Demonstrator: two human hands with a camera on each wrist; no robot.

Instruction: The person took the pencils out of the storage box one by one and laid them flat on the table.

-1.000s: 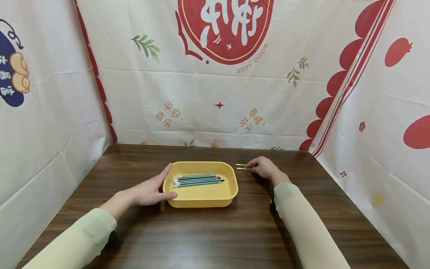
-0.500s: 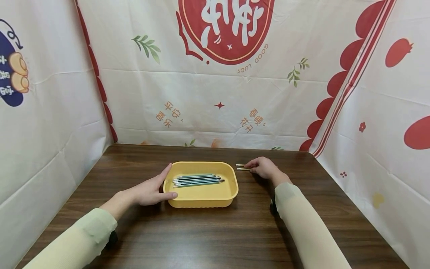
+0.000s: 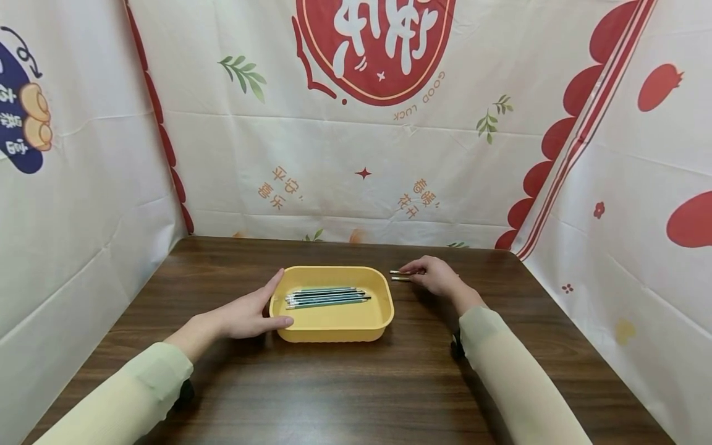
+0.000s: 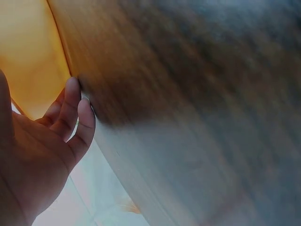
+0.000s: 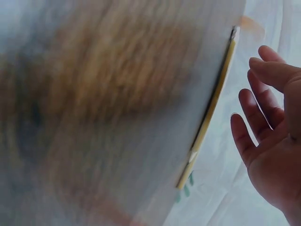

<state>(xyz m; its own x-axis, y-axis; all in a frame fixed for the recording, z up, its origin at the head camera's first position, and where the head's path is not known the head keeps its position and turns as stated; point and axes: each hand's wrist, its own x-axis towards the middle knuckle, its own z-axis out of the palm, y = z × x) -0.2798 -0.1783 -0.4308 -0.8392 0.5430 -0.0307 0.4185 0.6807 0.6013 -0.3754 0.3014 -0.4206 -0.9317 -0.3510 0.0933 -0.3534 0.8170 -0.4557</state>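
In the head view several teal and dark pencils (image 3: 328,298) lie side by side in a yellow plastic tray (image 3: 334,335). My left hand (image 3: 245,315) rests on the tray's left end, its fingers along the outside and its thumb stretched across the near rim. Right of the tray, two pencils (image 3: 400,279) lie on the table, partly hidden below my right hand (image 3: 436,277). One yellow pencil (image 5: 209,113) shows in the right wrist view, apart from the slightly bent fingers (image 5: 258,117); nothing is visible between them.
The brown wooden table (image 3: 334,395) spreads around the tray. White printed cloth (image 3: 356,148) hangs behind the table's far edge and along both sides. Dark objects sit by both sleeve cuffs.
My right hand's index finger has shifted slightly farther back and left, over the farther pencil. The left hand, the tray and its pencils stay as they were.
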